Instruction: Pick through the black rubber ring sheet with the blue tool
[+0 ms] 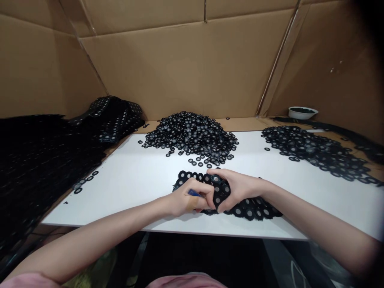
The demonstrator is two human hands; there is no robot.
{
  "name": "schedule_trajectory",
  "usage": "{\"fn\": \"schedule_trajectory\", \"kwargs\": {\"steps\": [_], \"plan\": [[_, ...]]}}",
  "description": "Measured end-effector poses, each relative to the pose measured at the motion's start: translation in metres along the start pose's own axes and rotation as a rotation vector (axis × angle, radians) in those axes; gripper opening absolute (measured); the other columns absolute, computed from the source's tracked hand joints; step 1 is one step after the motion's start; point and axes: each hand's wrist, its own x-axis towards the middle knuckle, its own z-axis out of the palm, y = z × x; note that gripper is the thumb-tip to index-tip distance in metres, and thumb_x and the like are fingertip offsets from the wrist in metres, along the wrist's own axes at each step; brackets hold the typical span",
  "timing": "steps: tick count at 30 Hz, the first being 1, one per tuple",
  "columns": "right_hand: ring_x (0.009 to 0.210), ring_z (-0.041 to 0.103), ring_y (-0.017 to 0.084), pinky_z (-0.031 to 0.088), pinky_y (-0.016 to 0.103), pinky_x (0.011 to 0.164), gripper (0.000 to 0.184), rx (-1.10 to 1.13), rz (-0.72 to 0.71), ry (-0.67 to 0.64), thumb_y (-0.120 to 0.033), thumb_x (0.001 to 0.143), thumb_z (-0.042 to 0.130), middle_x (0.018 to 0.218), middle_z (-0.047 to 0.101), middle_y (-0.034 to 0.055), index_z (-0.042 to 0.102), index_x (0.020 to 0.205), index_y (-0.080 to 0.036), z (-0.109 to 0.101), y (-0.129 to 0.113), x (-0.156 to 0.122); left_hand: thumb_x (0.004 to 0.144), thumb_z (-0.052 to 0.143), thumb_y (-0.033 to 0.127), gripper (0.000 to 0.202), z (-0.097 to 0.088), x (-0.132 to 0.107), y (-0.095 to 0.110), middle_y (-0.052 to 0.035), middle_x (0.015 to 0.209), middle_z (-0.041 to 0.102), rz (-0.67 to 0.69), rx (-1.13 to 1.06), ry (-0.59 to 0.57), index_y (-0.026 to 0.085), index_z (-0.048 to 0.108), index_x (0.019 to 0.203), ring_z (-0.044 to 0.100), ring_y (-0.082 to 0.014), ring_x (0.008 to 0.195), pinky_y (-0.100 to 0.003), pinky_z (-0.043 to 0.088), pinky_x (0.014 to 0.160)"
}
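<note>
Left hand (190, 199): clasping a black, grey-centred ring cluster (222, 191) tightly
Right hand (238, 190): gripping that cluster too, fingers curled
Cluster: resting on a white flat counter (120, 204), near a heaped black ring pile (190, 138)

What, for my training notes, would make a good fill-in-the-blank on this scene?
The black rings in the hands have ____ centres.
The left hand holds a small item coloured ____.
The white bowl sits toward the person's ____ side.
The walls behind the white board are ____.

grey; blue; right; cardboard
</note>
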Motion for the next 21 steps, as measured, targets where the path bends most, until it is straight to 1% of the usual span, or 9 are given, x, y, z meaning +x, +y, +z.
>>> {"fn": "schedule_trajectory", "kwargs": {"steps": [3, 5, 8, 11, 14, 17, 18, 20, 21], "plan": [[0.11, 0.053, 0.029, 0.045, 0.038, 0.094, 0.088, 0.017, -0.01, -0.006, -0.039, 0.049, 0.083, 0.123, 0.055, 0.0092, 0.049, 0.127, -0.018, 0.0, -0.001, 0.0, 0.07, 0.058, 0.017, 0.011, 0.002, 0.0, -0.001, 0.0009, 0.05, 0.048, 0.013, 0.002, -0.042, 0.01, 0.066, 0.068, 0.042, -0.0096, 0.049, -0.021, 0.032, 0.049], [0.113, 0.052, 0.03, 0.043, 0.039, 0.097, 0.09, 0.022, 0.004, -0.006, -0.039, 0.049, 0.084, 0.125, 0.053, 0.0102, 0.048, 0.128, -0.017, 0.001, 0.0, 0.0, 0.072, 0.058, 0.018, 0.012, 0.002, -0.001, -0.002, 0.0006, 0.051, 0.049, 0.033, 0.021, -0.047, 0.01, 0.067, 0.069, 0.042, -0.0098, 0.05, -0.021, 0.032, 0.049], [0.119, 0.047, 0.031, 0.038, 0.04, 0.102, 0.098, 0.023, 0.038, -0.007, -0.041, 0.048, 0.084, 0.132, 0.048, 0.0125, 0.044, 0.133, -0.015, 0.0, 0.001, 0.0, 0.072, 0.06, 0.018, 0.011, 0.002, -0.003, -0.005, 0.0009, 0.051, 0.049, 0.033, 0.033, -0.017, 0.01, 0.067, 0.07, 0.043, -0.0092, 0.05, -0.02, 0.032, 0.049], [0.118, 0.048, 0.031, 0.04, 0.036, 0.1, 0.095, 0.011, 0.031, -0.043, -0.044, 0.048, 0.084, 0.13, 0.051, 0.0103, 0.045, 0.131, -0.016, -0.005, 0.001, -0.001, 0.07, 0.062, 0.016, 0.008, 0.0, -0.004, -0.005, 0.0014, 0.049, 0.051, -0.004, -0.017, 0.024, 0.009, 0.067, 0.068, 0.045, -0.0086, 0.048, -0.019, 0.032, 0.047], [0.111, 0.052, 0.029, 0.044, 0.032, 0.093, 0.085, -0.025, 0.006, -0.064, -0.044, 0.049, 0.084, 0.121, 0.056, 0.0064, 0.051, 0.123, -0.018, -0.014, -0.001, -0.003, 0.067, 0.063, 0.013, 0.005, -0.006, -0.003, -0.003, 0.0018, 0.047, 0.052, -0.027, -0.081, 0.066, 0.01, 0.065, 0.064, 0.043, -0.0071, 0.043, -0.018, 0.031, 0.044], [0.099, 0.055, 0.025, 0.045, 0.03, 0.083, 0.071, -0.043, -0.015, -0.061, -0.048, 0.054, 0.082, 0.109, 0.059, 0.0034, 0.055, 0.113, -0.02, -0.022, -0.003, -0.003, 0.069, 0.06, 0.011, 0.004, -0.016, -0.001, -0.001, 0.0009, 0.053, 0.057, -0.009, -0.092, 0.132, 0.01, 0.064, 0.067, 0.042, -0.0058, 0.042, -0.017, 0.03, 0.043], [0.092, 0.056, 0.023, 0.045, 0.029, 0.078, 0.061, -0.032, -0.022, -0.056, -0.05, 0.06, 0.079, 0.103, 0.06, 0.0026, 0.056, 0.108, -0.02, -0.023, -0.002, -0.003, 0.07, 0.059, 0.01, 0.004, -0.02, 0.0, -0.002, 0.0008, 0.054, 0.058, 0.003, -0.08, 0.156, 0.01, 0.064, 0.069, 0.042, -0.0057, 0.043, -0.017, 0.03, 0.044], [0.078, 0.054, 0.018, 0.043, 0.027, 0.068, 0.039, 0.007, -0.025, -0.023, -0.051, 0.076, 0.066, 0.09, 0.06, 0.0016, 0.059, 0.097, -0.019, -0.023, -0.001, 0.0, 0.073, 0.059, 0.012, 0.004, -0.026, 0.003, -0.004, 0.0014, 0.054, 0.057, 0.027, -0.035, 0.2, 0.011, 0.063, 0.073, 0.043, -0.0059, 0.045, -0.017, 0.031, 0.045], [0.073, 0.052, 0.016, 0.041, 0.026, 0.064, 0.033, 0.024, -0.026, 0.007, -0.05, 0.083, 0.058, 0.084, 0.06, 0.0012, 0.059, 0.093, -0.018, -0.021, 0.001, 0.002, 0.074, 0.059, 0.013, 0.004, -0.029, 0.004, -0.006, 0.0017, 0.054, 0.056, 0.039, -0.004, 0.218, 0.011, 0.063, 0.074, 0.045, -0.0063, 0.047, -0.017, 0.031, 0.046]]}}
